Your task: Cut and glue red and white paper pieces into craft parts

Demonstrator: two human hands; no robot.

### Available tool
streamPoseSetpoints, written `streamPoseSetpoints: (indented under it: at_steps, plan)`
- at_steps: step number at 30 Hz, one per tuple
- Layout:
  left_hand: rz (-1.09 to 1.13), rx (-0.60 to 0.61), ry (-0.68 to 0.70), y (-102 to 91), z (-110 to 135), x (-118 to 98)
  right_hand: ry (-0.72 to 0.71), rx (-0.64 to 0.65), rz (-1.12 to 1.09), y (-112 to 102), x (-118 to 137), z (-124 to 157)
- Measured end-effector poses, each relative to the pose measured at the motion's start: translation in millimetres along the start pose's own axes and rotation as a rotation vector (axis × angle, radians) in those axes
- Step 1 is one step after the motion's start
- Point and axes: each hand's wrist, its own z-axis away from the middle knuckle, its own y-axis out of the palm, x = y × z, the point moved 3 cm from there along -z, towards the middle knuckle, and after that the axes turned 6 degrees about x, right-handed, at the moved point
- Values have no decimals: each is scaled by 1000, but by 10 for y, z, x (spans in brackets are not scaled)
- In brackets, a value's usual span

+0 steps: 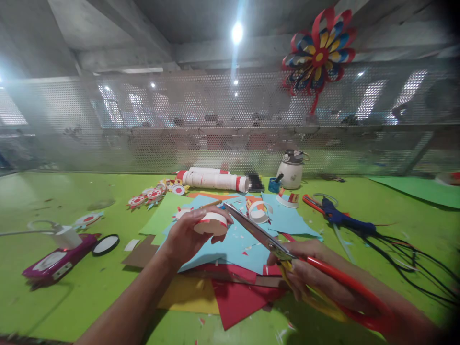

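Left hand (187, 232) grips a round cardboard piece (211, 226) above light-blue paper sheets (230, 249); right hand (316, 261) has fingers closed around scissors (275, 247), blade tips near the piece. At rear, a small blue container (273, 186) has a dark object (279, 177) protruding; beside it stands a lidded white bottle (290, 173), contents hidden

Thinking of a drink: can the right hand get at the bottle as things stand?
Probably not right away: the right hand is holding the scissors, and the bottle stands toward the back of the table. With the scissors down, the way looks mostly free.
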Motion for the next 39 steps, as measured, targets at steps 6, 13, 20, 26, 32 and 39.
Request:
streamPoseSetpoints:
  at_steps: [6,13,20,26,32,39]
  plan:
    - [-29,36,31,41,-4,-17,102,-24,-45,36,-111,-80]
    - [-72,12,27,66,3,-28,159,-46,-71,18,-115,-112]
    - [-192,42,-1,0,6,53,107,-67,-76,67,-82,-104]
    - [-145,-35,37,13,-36,61,-10,-106,173,33,-127,-108]
    - [-136,-204,76,-9,-25,-34,-66,-138,227,-8,-248,-114]
    - [-174,-193,175,-55,-15,-77,-12,-29,242,-56,-137,-68]
